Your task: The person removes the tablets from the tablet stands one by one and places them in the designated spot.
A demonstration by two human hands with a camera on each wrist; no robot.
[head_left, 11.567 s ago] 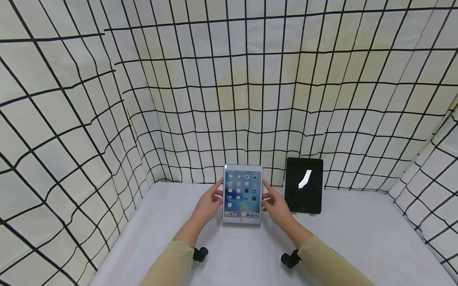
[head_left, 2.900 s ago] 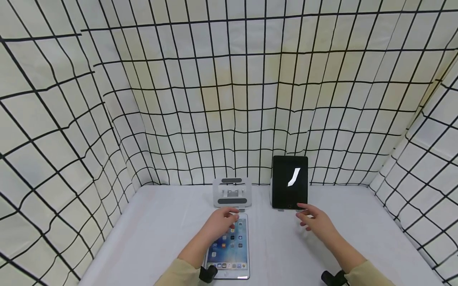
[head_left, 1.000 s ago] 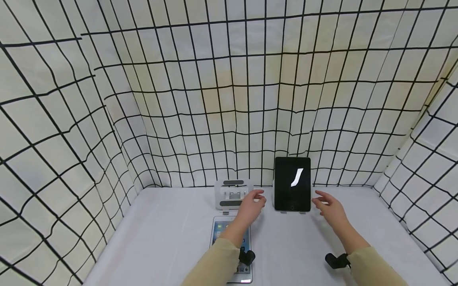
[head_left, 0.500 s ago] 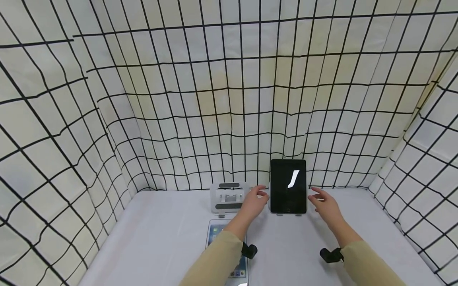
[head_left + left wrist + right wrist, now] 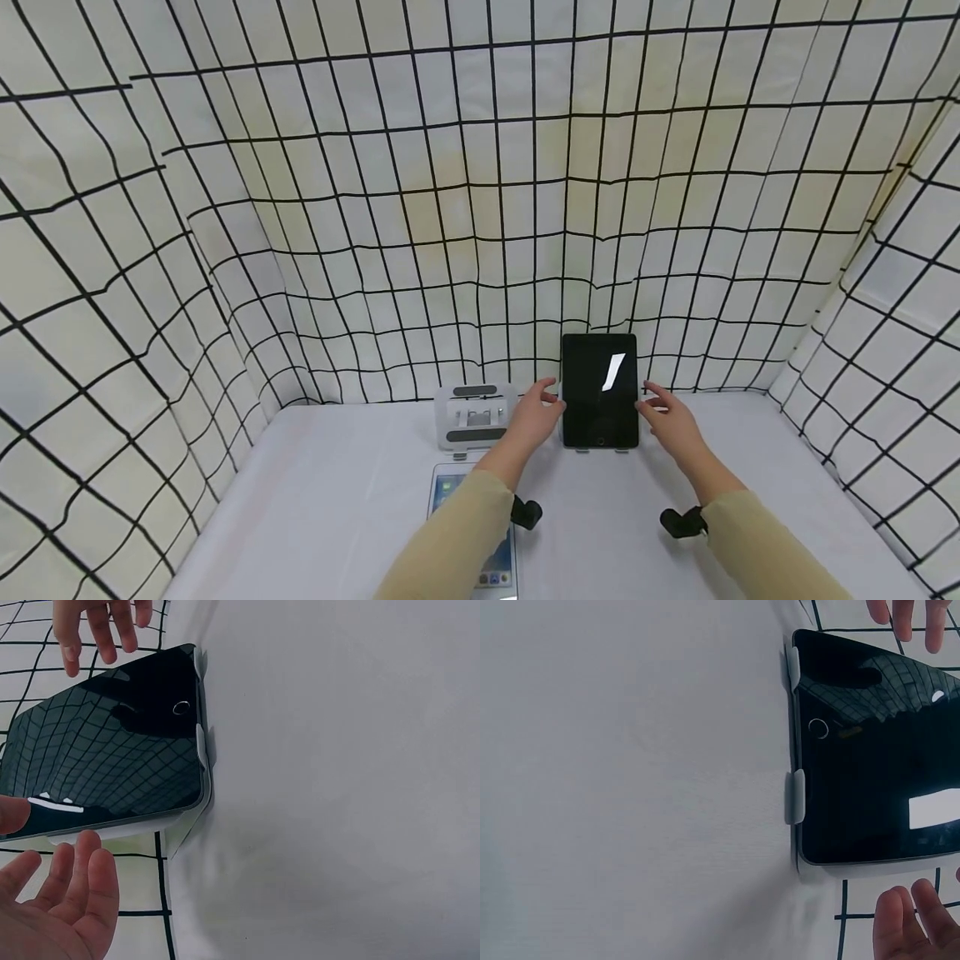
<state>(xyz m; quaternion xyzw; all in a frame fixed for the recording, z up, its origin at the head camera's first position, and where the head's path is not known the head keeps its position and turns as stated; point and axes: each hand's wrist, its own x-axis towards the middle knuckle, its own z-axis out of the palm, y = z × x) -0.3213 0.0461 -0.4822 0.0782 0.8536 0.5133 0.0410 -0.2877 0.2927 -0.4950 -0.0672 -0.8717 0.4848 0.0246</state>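
A black tablet point(image 5: 600, 392), screen dark, leans upright on a stand whose two small lip tabs point(image 5: 799, 796) hold its lower edge. My left hand point(image 5: 536, 415) is at the tablet's left edge. In the left wrist view its thumb point(image 5: 12, 814) overlaps the screen's edge, while the fingers point(image 5: 88, 889) stay spread and apart below; whether the thumb touches cannot be told. By the right edge is my right hand point(image 5: 670, 421), its fingers point(image 5: 922, 915) loosely bent and holding nothing. A white tablet point(image 5: 495, 567) with a lit screen lies flat, partly hidden under my left forearm.
Left of the black tablet stands a vacant white stand point(image 5: 476, 417) with grey pads. Everything rests on a white-covered table point(image 5: 330, 500). White walls with a black grid point(image 5: 420, 250) rise behind and at both sides.
Earlier both hands held the white tablet on the left stand; it now lies flat in front. Over the last second, both hands have closed in on the black tablet's sides.
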